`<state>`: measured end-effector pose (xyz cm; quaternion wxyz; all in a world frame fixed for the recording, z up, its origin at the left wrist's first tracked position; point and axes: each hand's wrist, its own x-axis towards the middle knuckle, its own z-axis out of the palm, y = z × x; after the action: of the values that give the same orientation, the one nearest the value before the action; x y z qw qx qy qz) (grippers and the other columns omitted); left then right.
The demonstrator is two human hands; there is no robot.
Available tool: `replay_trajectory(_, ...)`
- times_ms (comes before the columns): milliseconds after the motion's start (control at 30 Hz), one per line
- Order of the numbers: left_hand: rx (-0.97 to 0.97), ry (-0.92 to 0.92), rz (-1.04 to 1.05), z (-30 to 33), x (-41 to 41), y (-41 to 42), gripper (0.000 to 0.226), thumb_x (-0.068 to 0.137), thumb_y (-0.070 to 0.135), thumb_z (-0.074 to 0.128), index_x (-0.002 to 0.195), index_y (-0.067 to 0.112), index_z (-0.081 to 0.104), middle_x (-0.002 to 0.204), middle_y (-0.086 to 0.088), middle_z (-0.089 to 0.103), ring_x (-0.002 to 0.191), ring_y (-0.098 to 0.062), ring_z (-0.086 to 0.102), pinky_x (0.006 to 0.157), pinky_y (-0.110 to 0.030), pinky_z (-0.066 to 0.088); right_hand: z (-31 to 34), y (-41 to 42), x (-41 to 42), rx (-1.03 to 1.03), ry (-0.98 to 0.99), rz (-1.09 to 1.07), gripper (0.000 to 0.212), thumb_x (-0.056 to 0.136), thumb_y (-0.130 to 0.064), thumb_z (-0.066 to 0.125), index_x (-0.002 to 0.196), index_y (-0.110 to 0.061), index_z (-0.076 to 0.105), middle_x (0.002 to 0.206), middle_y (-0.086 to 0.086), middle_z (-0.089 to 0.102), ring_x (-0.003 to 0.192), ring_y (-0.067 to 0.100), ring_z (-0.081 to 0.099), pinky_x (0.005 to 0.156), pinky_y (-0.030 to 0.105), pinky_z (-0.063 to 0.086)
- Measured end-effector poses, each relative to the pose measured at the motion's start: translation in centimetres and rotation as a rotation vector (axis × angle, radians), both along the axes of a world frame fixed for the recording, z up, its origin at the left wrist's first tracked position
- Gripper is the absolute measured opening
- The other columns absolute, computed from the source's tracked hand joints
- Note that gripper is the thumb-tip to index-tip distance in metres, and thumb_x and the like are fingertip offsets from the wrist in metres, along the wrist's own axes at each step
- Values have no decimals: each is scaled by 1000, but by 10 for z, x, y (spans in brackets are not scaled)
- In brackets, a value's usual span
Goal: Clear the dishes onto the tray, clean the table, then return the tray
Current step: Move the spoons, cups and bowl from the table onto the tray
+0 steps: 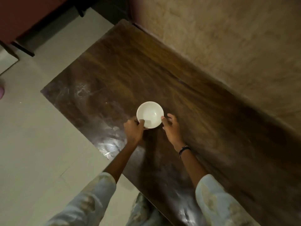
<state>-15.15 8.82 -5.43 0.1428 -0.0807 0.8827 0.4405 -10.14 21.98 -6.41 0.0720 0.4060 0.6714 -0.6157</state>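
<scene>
A small white bowl (150,114), seemingly empty, is over the dark wooden table (203,121), near its middle. My left hand (133,130) grips the bowl's near-left rim, thumb over the edge. My right hand (171,128) holds the bowl's right side with curled fingers; a dark bracelet sits on that wrist. Whether the bowl rests on the table or is lifted, I cannot tell. No tray is in view.
The tabletop shows pale smears and streaks at its left part (81,92). A textured beige wall (228,38) runs along the table's far side. Pale floor tiles (40,144) lie to the left, with dark red furniture (24,17) at the top left.
</scene>
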Motion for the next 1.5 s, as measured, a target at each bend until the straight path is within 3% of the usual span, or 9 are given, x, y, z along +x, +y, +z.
replay_trajectory(300,38,76,-277,18,198,114,30,85,28,54,96,6,70,83,-10,75,73,-24,69,63,-45,60,21,96,219,138,68,-198,42,96,-30,49,136,-19,45,134,3,55,118,22,54,92,49,53)
replay_trajectory(533,86,99,-509,30,396,211,47,83,41,46,90,3,72,82,-12,76,66,-14,63,57,-27,52,51,180,442,253,91,-382,36,96,-20,52,131,-12,51,119,2,61,106,17,58,80,24,54)
replay_trajectory(700,149,0,-719,31,529,276,39,86,37,47,92,7,71,82,-12,75,71,-21,68,62,-29,53,59,227,598,342,61,-554,36,95,-17,55,131,-9,52,115,-2,62,102,19,62,79,35,58)
replay_trajectory(833,145,-147,-867,31,616,309,53,89,48,37,94,6,69,85,-12,74,70,-21,66,66,-33,57,59,248,697,398,10,-647,28,94,-13,57,122,-15,58,102,-8,63,92,17,65,65,23,58)
replay_trajectory(900,156,-273,-889,26,653,321,61,84,54,33,86,3,68,80,-14,72,69,-21,66,63,-28,55,55,255,735,401,-48,-704,27,93,-12,59,118,-19,59,101,-4,64,91,19,64,69,35,60)
replay_trajectory(1033,74,-313,-974,17,695,340,35,94,28,46,90,1,68,83,-15,73,71,-15,64,58,-10,43,40,265,781,355,-125,-762,26,91,-12,61,117,-15,63,93,-10,63,85,12,62,74,50,58)
replay_trajectory(1200,38,-296,-979,-2,699,358,27,96,18,46,100,-1,64,91,-17,73,80,-24,70,71,-32,58,23,288,781,292,-119,-711,28,93,-8,56,120,-9,62,102,2,63,97,22,60,62,21,58)
replay_trajectory(1333,-17,-230,-1052,-13,689,370,29,95,15,46,99,-6,65,95,-20,71,88,-29,67,75,-35,55,12,300,775,247,-130,-713,28,91,-5,56,118,-6,64,105,7,66,101,25,60,78,39,56)
replay_trajectory(1500,-39,-209,-1113,-15,679,373,41,95,32,44,93,-2,66,87,-18,72,81,-27,68,71,-37,56,18,309,775,228,-197,-659,25,93,-17,57,115,-6,66,104,8,67,99,24,62,77,33,50)
